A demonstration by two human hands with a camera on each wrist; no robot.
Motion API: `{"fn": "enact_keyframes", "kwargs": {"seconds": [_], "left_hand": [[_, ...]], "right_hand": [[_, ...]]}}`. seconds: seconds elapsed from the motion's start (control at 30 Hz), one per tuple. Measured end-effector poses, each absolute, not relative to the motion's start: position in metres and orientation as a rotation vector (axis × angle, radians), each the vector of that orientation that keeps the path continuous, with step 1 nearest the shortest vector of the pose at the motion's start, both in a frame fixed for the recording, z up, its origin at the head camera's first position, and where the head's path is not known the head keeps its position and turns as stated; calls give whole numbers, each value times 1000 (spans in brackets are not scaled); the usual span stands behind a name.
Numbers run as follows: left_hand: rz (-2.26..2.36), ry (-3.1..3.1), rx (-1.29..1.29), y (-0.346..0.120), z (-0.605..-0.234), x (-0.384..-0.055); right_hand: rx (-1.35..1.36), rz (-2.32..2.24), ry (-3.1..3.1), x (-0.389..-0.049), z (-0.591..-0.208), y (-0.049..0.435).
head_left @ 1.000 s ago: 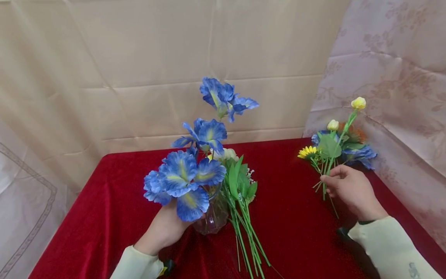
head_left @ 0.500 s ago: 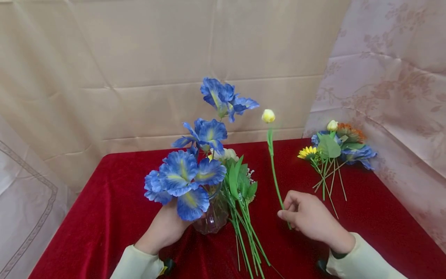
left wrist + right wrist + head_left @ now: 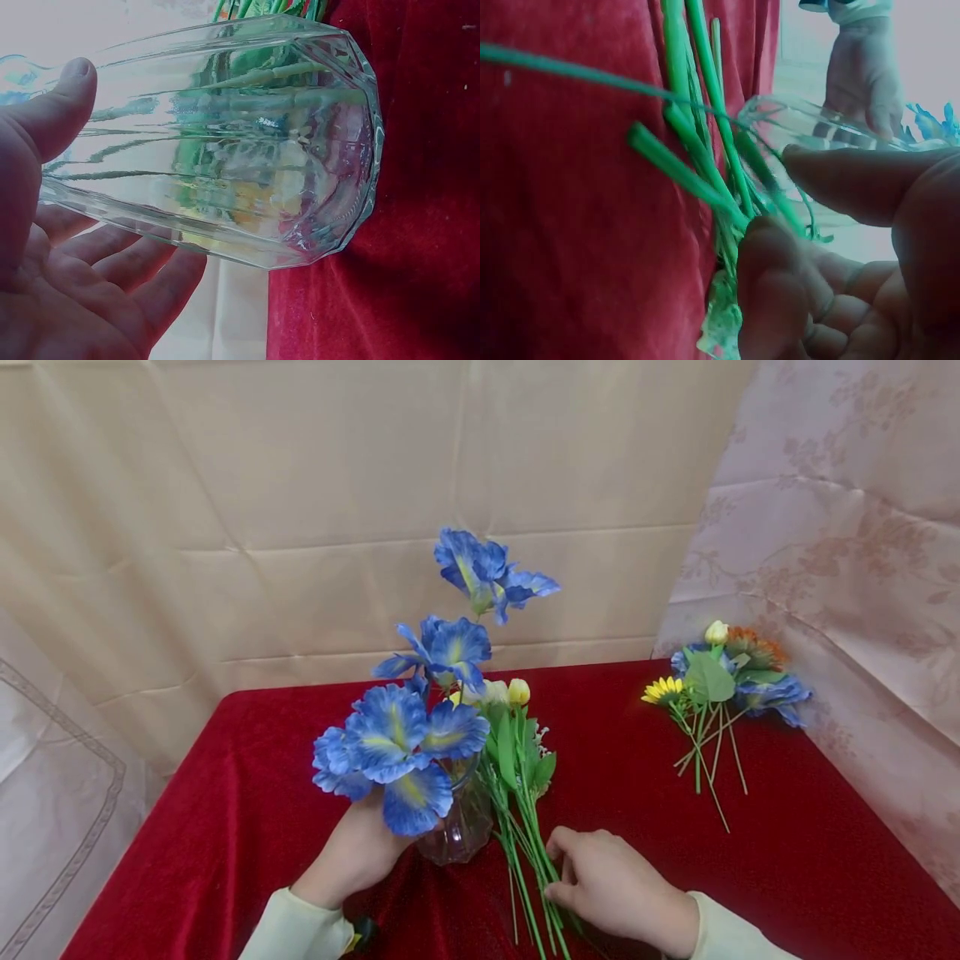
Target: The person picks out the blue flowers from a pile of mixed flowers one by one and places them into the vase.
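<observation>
Vase (image 3: 262, 142) gripped in left hand (image 3: 362, 846); right hand (image 3: 611, 881), fingers (image 3: 772, 262) parted, empty, beside green stems (image 3: 727, 139).

Red velvet-covered table (image 3: 247, 793), clear glass vase (image 3: 459, 837), green-stemmed flowers (image 3: 507, 756) beside it; smaller flower pile (image 3: 709, 678) at far right

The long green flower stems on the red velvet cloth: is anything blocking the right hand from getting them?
No, nothing visible: the bare right hand is right beside the long green flower stems. The clear, faceted glass vase is on their other side.
</observation>
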State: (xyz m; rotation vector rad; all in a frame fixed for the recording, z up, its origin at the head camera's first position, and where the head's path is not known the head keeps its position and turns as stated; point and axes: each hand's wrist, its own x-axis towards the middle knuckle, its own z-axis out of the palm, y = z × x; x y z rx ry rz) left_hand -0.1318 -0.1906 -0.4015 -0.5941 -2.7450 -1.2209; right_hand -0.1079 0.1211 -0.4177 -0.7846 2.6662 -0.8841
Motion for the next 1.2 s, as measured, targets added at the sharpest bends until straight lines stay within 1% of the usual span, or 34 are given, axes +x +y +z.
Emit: {"fn": "enact_keyframes", "kwargs": {"seconds": [0.43,0.67,0.9,1.07,1.2], "left_hand": [[-1213,-2743,-573,-190,-402,-132],[-1159,-2753,-537,-191,-403,-130],[-1212,-2746,-588,-190,-402,-133],[-1197,-2751,-574,-191,-401,-133],[-1196,-2748,-579,-190,-401,-133]], "right_hand": [[-789,-720,2850,-109,-417,121],[-891,-650,2912,-113,-417,114],[-941,-598,2970,-112,-411,112],[-1047,-565,2921,-110,-411,113],[-1007,-604,2836,-111,-415,115]]}}
